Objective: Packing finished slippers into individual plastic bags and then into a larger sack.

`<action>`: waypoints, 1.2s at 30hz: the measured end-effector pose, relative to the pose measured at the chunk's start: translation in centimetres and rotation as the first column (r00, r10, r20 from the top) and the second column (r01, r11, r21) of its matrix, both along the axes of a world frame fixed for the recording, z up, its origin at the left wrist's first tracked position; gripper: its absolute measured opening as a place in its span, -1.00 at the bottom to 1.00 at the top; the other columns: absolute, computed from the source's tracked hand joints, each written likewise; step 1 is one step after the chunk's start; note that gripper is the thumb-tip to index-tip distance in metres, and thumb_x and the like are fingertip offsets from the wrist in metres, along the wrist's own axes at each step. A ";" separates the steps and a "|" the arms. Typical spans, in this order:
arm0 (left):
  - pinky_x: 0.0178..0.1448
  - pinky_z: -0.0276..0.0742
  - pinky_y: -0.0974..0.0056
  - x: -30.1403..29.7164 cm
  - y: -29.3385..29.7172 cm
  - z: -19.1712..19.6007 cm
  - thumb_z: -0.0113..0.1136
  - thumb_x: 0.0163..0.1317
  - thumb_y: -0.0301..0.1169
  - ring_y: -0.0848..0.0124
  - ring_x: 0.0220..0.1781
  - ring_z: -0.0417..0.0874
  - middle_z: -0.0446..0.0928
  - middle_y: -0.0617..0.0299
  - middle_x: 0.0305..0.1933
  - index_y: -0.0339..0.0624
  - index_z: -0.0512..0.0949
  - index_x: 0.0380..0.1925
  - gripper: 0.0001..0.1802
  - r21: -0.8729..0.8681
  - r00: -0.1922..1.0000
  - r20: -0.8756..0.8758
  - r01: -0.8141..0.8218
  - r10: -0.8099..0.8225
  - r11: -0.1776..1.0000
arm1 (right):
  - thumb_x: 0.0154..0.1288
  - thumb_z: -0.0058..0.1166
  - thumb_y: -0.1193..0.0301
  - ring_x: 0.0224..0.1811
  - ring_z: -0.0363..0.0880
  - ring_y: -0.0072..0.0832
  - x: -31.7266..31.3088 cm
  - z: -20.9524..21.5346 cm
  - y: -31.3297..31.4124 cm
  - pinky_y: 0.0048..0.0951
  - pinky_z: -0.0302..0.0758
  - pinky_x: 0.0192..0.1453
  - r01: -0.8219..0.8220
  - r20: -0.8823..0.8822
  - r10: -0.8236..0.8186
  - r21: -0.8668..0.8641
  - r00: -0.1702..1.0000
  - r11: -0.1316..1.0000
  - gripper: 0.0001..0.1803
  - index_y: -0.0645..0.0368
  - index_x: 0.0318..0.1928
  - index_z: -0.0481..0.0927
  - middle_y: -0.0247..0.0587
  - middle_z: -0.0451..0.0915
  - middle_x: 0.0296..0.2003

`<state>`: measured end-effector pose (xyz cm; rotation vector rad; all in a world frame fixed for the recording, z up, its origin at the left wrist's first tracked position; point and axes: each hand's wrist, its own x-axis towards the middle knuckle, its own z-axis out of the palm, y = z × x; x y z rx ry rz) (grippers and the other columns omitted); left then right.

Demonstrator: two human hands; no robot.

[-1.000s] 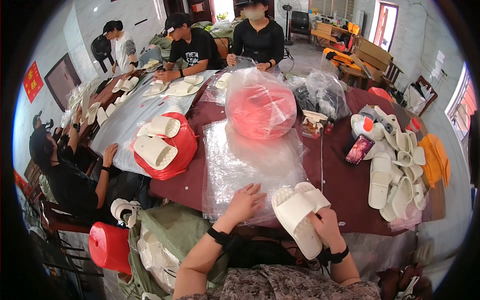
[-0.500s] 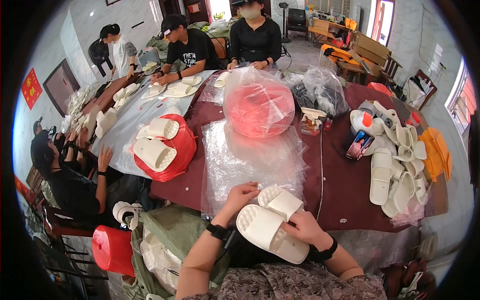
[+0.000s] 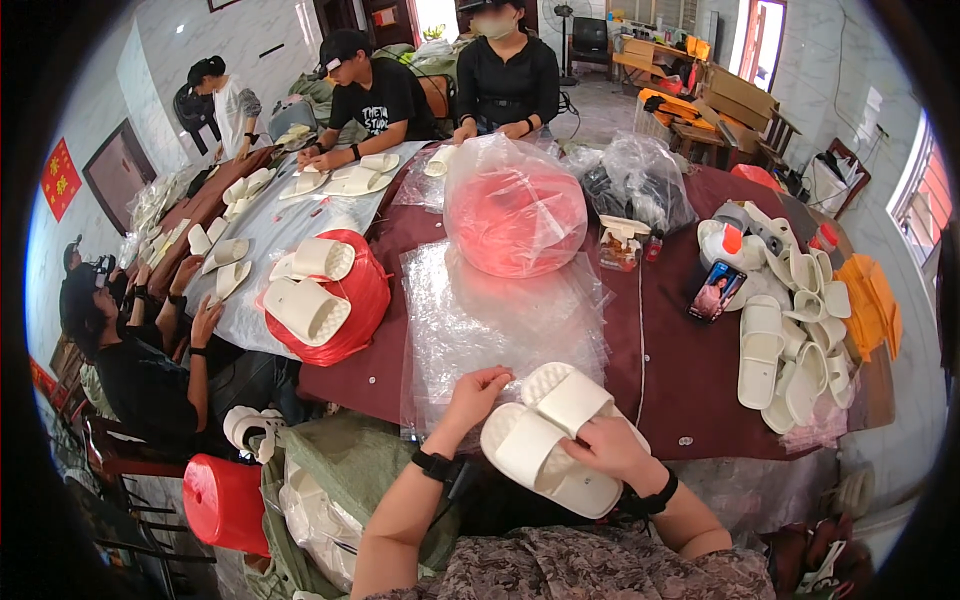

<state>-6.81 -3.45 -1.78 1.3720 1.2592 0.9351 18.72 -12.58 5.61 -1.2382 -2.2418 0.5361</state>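
My right hand (image 3: 612,448) grips a pair of cream slippers (image 3: 528,452), with its fingers over the straps where the two lie side by side. They are held tilted above the table's near edge, toes pointing away to the left. My left hand (image 3: 478,392) is just left of them, its thumb and fingers pinched together at the near part of a stack of clear plastic bags (image 3: 465,320). The bag film at the fingertips is hard to make out. A black band circles each wrist.
A red bundle in clear plastic (image 3: 520,215) stands beyond the bags. More slippers rest on a red bundle (image 3: 372,310) at left and in a pile (image 3: 790,340) at right, beside a phone (image 3: 716,290). Several people work around the tables. A green sack (image 3: 350,455) is at my left.
The slipper pair has shifted slightly right and turned so both lie more evenly side by side. At left, a co-worker's hand has moved, and two slippers now lie separately on the grey sheet.
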 end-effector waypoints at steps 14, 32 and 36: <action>-0.10 0.55 0.29 0.9 -1.1 3.6 0.22 0.24 -0.38 0.35 -0.23 0.66 0.66 0.13 -0.25 -0.26 0.67 -0.20 -0.79 0.207 0.982 -0.165 -0.057 0.092 0.977 | 0.28 0.04 0.19 -0.47 0.58 0.00 -0.4 -0.6 3.1 -0.09 0.49 -0.33 0.288 0.081 -0.285 -0.035 0.955 0.957 -0.56 0.35 -0.54 0.56 0.15 0.56 -0.55; -0.35 0.51 0.11 3.5 -8.6 12.3 0.19 0.05 -0.52 0.12 -0.36 0.58 0.49 0.11 -0.41 -0.21 0.56 -0.16 -0.71 0.673 0.793 -0.601 0.432 0.102 0.600 | 0.28 0.05 0.18 -0.45 0.61 -0.06 -6.1 -4.8 6.2 -0.12 0.52 -0.35 0.324 0.011 -0.340 0.279 0.940 0.904 -0.62 0.25 -0.50 0.59 0.07 0.59 -0.51; -0.38 0.51 0.17 3.1 -11.0 14.0 0.19 0.01 -0.52 0.20 -0.39 0.57 0.46 0.17 -0.42 -0.21 0.56 -0.10 -0.64 0.631 0.767 -0.641 0.531 -0.004 0.566 | 0.26 0.07 0.24 -0.45 0.57 0.02 -7.7 -2.7 5.9 -0.06 0.46 -0.27 0.372 0.161 -0.369 0.008 0.915 0.928 -0.66 0.28 -0.51 0.56 0.10 0.54 -0.59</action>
